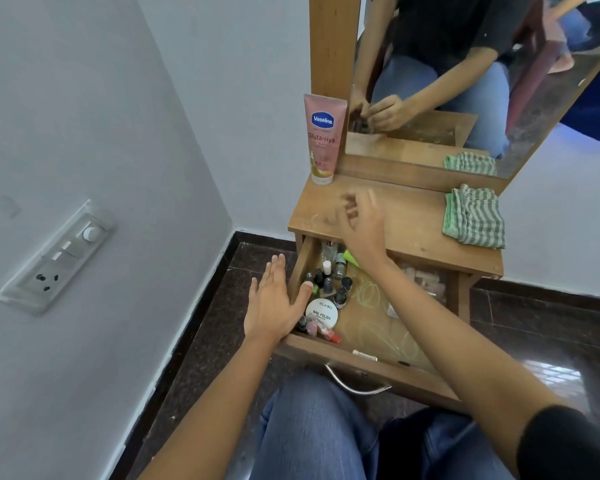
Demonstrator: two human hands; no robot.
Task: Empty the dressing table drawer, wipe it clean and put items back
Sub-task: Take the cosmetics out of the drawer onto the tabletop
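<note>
Vaseline Gluta-Hya tube (323, 140), NAIL POLISH tub (322, 313), left hand (274, 303) spread, right hand (361, 226) seemingly spread

Soft, even light fills the room, bright enough that the pale walls read slightly blue and shadows stay faint. The glossy floor (565, 375) throws back a white patch of glare at lower right, and a blue glow shows beside the mirror (430, 64). The back of the drawer (326, 351) lies shaded under the surface (413, 220). Motion blur smears the fingers of the right grip (361, 220). Wide-angle distortion tilts the switch panel (56, 258).
</note>
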